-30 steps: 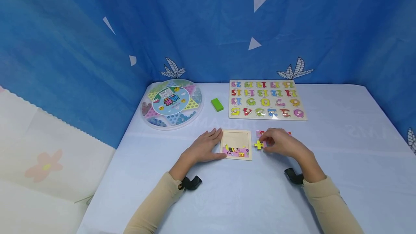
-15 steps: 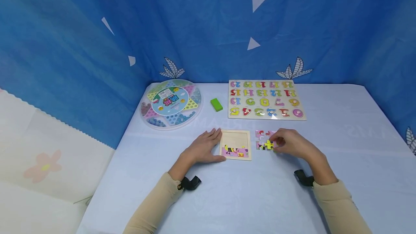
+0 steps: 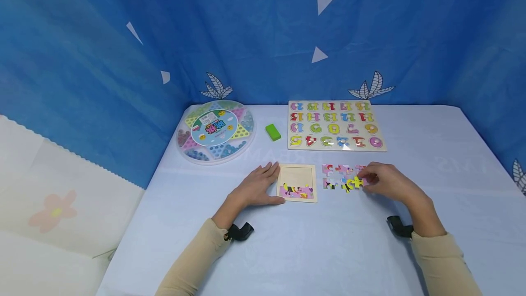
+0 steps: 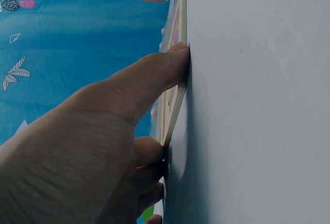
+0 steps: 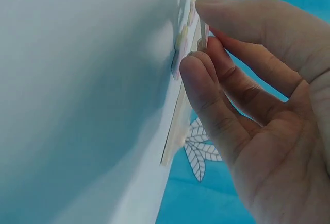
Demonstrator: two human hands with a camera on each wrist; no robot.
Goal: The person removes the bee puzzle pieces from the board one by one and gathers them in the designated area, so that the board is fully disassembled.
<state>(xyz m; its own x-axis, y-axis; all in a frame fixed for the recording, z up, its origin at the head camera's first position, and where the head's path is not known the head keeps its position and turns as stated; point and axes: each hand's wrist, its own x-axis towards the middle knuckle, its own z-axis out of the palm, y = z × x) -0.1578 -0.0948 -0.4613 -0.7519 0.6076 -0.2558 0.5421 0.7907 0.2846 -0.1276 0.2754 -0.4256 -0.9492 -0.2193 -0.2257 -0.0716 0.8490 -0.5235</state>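
The left hand [image 3: 256, 186] lies at the left side of a small square wooden puzzle frame [image 3: 313, 172], touching it with fingertips near the far corner and thumb near the close corner. A pink strip with a bee picture [image 3: 296, 191] fills the frame's near part; bare wood shows above it. To the right of the frame, the right hand [image 3: 384, 179] pinches a yellow jigsaw piece [image 3: 358, 182] between thumb and fingers. In the right wrist view the piece [image 5: 203, 31] appears edge-on. Several pink and yellow jigsaw pieces [image 3: 330, 184] lie on the table beside that hand, some partly covered by it.
A wooden number board [image 3: 337, 123] lies at the back of the white table [image 3: 312, 250]. At the back left is a round marble-game board [image 3: 215, 131]. A green block [image 3: 273, 132] lies between them. Blue cloth [image 3: 263, 35] hangs behind.
The right hand has moved to the right with the yellow jigsaw piece, revealing more loose pieces on the table. The left hand has stayed at the frame.
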